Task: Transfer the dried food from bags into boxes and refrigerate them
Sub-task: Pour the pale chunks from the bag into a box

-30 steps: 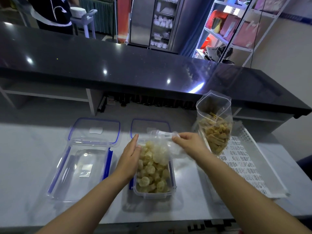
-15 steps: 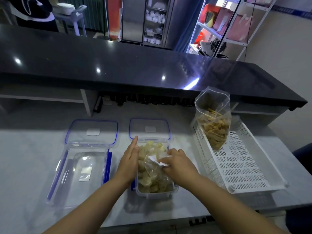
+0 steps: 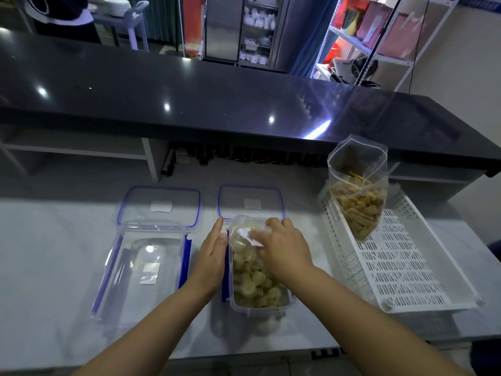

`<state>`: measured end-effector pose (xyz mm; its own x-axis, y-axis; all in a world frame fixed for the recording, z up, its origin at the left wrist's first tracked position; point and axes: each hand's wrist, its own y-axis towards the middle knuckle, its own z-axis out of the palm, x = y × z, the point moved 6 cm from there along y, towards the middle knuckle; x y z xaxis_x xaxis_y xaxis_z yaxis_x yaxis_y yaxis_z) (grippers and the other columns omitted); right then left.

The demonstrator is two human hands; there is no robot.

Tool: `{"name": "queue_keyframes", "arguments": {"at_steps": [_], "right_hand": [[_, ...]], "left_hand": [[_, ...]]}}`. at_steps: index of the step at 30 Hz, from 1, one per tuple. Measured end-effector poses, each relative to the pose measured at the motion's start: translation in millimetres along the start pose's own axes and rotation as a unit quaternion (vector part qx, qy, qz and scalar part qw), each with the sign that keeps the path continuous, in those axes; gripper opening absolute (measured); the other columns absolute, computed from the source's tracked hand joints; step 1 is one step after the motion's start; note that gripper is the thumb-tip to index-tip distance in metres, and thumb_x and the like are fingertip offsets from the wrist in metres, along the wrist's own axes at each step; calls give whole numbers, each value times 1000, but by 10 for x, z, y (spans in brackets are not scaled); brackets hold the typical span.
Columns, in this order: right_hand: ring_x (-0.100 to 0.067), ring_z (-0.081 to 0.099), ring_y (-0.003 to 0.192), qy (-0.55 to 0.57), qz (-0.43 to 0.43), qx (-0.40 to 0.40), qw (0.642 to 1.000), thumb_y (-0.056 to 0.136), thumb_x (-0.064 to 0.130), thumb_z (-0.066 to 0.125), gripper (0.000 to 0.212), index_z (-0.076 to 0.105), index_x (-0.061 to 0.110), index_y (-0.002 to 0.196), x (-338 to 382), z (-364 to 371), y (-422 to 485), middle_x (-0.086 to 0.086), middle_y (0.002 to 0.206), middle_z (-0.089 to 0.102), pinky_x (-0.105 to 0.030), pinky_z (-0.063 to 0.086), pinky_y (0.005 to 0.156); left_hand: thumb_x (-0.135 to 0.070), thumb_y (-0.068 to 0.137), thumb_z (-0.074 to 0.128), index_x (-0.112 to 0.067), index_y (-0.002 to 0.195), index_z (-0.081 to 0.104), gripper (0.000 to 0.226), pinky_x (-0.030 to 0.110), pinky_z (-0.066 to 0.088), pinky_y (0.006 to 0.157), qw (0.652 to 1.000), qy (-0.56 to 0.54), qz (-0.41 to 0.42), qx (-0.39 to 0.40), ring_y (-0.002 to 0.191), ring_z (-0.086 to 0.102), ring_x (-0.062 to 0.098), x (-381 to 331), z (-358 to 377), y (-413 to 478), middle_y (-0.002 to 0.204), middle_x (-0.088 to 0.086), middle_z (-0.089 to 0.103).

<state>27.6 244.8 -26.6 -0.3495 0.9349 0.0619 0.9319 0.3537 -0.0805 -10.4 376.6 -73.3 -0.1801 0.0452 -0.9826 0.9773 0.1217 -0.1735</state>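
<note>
A clear box (image 3: 291,303) with blue clips holds pale round dried pieces. My right hand (image 3: 284,248) presses the crumpled clear bag (image 3: 240,236) down onto the food at the box's far end. My left hand (image 3: 212,253) rests flat against the box's left side, fingers together. Its lid (image 3: 250,200) lies flat behind it. To the left stands a second clear box (image 3: 143,270), with no food in it, and its lid (image 3: 160,207) behind. A zip bag of yellow dried strips (image 3: 357,196) stands upright in the white basket (image 3: 406,280).
A raised black counter (image 3: 217,96) runs across the back, with open shelves under it. A person in dark clothes (image 3: 62,20) stands at the far left. Metal racks (image 3: 379,39) stand at the back right. The white worktop's front edge is near my arms.
My right hand brought the plastic bag down from above the box and now presses it, crumpled, onto the food. The left hand stayed against the box's side.
</note>
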Motion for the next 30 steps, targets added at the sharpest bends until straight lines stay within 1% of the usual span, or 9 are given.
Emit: {"name": "queue_keyframes", "arguments": {"at_steps": [6, 11, 15, 18, 20, 22, 25, 27, 30], "right_hand": [[-22, 39, 120, 0, 37, 22, 999, 97, 37, 42, 36, 52, 38, 132, -201, 75, 59, 0, 136, 46, -33, 37, 95], [-20, 45, 115, 161, 87, 18, 983, 92, 24, 50, 34, 64, 39, 119, -410, -21, -39, 2, 123, 54, -34, 44, 88], [-23, 63, 86, 370, 123, -4, 921, 84, 11, 63, 27, 74, 35, 90, -539, -205, -217, -1, 92, 68, -37, 52, 78], [-3, 65, 73, 494, 146, -6, 857, 84, 2, 64, 27, 72, 21, 102, -608, -330, -361, 6, 84, 69, -14, 52, 65], [2, 66, 67, 533, 152, -8, 832, 85, 0, 64, 30, 68, 20, 107, -649, -390, -453, 7, 84, 69, -10, 50, 59], [4, 67, 69, 548, 161, -22, 821, 85, 0, 64, 35, 65, 22, 112, -717, -424, -543, 7, 90, 69, -10, 50, 59], [7, 67, 73, 566, 173, -64, 804, 85, -3, 64, 37, 62, 24, 110, -837, -461, -683, 10, 92, 67, -10, 50, 59], [10, 66, 73, 581, 183, -91, 788, 85, -3, 63, 36, 61, 23, 110, -953, -472, -786, 13, 91, 66, -8, 50, 59], [11, 64, 80, 591, 193, -121, 774, 84, -1, 65, 37, 63, 31, 105, -1219, -476, -942, 15, 99, 65, -10, 51, 66]], "left_hand": [[-28, 103, 24, -28, 148, 19, 45, 16, 15, 105, 1000, 24, 1, 17, 128, 18, -9, 0, -53, -13, 154, -13, 22], [-30, 102, 24, -29, 147, 19, 45, 18, 15, 106, 999, 43, 5, 15, 129, 18, -8, -1, -84, -2, 154, -12, 22], [-33, 102, 25, -31, 147, 19, 46, 18, 15, 105, 998, 48, 18, 30, 129, 17, -8, -109, -62, 0, 154, -12, 21], [-34, 101, 30, -30, 147, 21, 48, 21, 19, 106, 997, 50, 37, 44, 131, 21, -4, -249, -15, 20, 153, -11, 24], [-34, 98, 39, -32, 145, 27, 48, 29, 28, 106, 995, 59, 54, 52, 131, 28, 4, -365, 38, 33, 149, -10, 31], [-35, 93, 50, -36, 136, 39, 45, 36, 38, 104, 991, 80, 79, 73, 122, 36, 5, -502, 140, 30, 137, -13, 41], [-40, 85, 61, -37, 115, 55, 30, 29, 43, 91, 977, 127, 121, 118, 102, 44, -7, -704, 419, -4, 111, -26, 46], [-41, 81, 63, -35, 101, 62, 21, 25, 45, 83, 969, 148, 144, 135, 94, 47, -9, -801, 647, -34, 102, -22, 53], [-30, 81, 65, -28, 78, 64, 4, 29, 50, 75, 964, 163, 170, 122, 80, 58, 2, -912, 954, -50, 82, -12, 64]]}}
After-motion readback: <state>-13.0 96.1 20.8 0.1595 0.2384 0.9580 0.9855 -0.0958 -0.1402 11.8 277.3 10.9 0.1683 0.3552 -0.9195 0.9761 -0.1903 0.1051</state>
